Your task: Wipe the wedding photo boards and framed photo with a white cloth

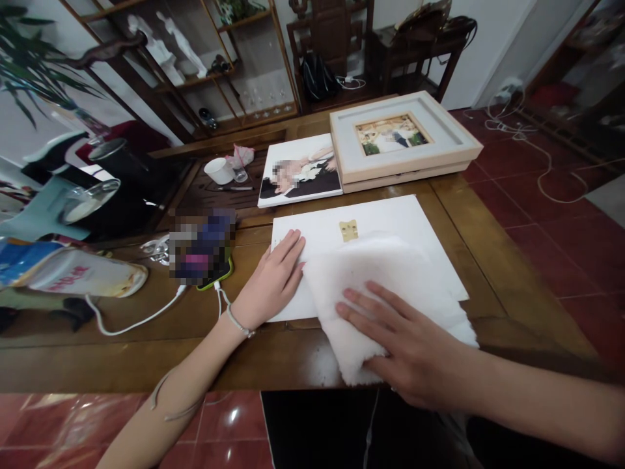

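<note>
A white flat panel point(385, 221) with a small gold sticker point(348, 230) lies on the wooden table point(493, 260) in front of me. My left hand point(273, 280) rests flat on the panel's left edge, fingers stretched out. My right hand point(410, 345) lies open, palm down, on a white fluffy cloth point(371, 273) that covers the panel's near part and hangs over the table's front edge.
Behind the panel lie a photo print point(300, 170) and a stacked white-and-wood picture frame point(405, 140). A phone on a charging cable point(202, 251), a white cup point(219, 170) and a packet point(73, 273) sit at the left. Cables trail over the red tiled floor at the right.
</note>
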Demonstrator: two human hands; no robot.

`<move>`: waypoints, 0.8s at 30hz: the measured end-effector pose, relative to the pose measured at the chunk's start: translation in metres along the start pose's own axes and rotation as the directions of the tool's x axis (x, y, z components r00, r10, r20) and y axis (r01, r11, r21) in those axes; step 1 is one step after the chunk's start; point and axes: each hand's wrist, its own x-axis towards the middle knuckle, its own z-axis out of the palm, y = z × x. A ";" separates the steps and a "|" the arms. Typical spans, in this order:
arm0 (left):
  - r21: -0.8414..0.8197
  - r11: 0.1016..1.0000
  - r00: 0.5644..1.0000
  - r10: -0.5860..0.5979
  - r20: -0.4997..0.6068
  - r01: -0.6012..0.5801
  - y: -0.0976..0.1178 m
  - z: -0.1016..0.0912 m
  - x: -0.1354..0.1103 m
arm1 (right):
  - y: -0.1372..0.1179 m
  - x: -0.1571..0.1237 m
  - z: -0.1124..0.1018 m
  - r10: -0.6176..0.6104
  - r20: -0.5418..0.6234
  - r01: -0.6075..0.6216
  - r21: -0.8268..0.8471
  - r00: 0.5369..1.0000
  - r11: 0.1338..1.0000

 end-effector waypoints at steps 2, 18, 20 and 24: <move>0.002 1.000 1.000 0.000 -0.001 0.000 0.000 0.000 0.000 | 0.006 0.002 -0.003 0.002 0.043 -0.003 0.016 0.999 1.000; 0.014 1.000 1.000 -0.006 -0.021 0.006 0.000 0.002 0.001 | 0.071 0.036 -0.001 0.168 0.103 -0.153 -0.144 0.980 0.978; 0.012 1.000 1.000 -0.007 -0.021 0.007 0.000 0.002 0.001 | 0.053 0.031 0.000 0.135 0.106 -0.121 -0.125 0.985 0.985; 0.006 1.000 1.000 -0.001 -0.015 0.001 -0.001 0.002 0.000 | 0.019 0.019 -0.002 0.039 0.109 -0.029 -0.092 0.993 0.995</move>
